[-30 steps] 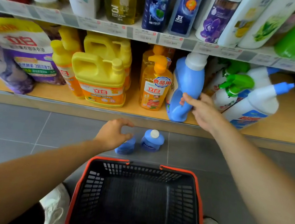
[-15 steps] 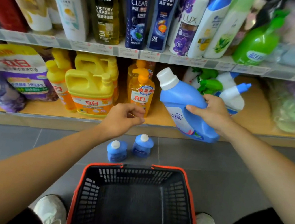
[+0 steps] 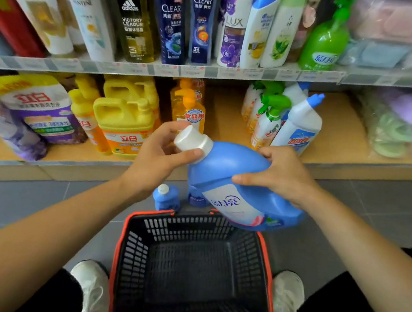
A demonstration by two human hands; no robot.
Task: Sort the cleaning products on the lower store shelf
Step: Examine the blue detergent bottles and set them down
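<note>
Head camera, downward, seemingly near shelf (image 3: 339, 137)

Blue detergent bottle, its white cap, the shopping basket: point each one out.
blue detergent bottle (image 3: 235, 164), head view, on its bare blue shoulder above the label
white cap (image 3: 193, 139), head view, on the cap's side
shopping basket (image 3: 138, 246), head view, on its left mesh wall

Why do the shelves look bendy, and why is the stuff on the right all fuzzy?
Head view: the wide lens bows the shelf edge and stretches the corners; the soft packs at the right edge are blurred, while the blue bottle in the middle looks sharp.
</note>
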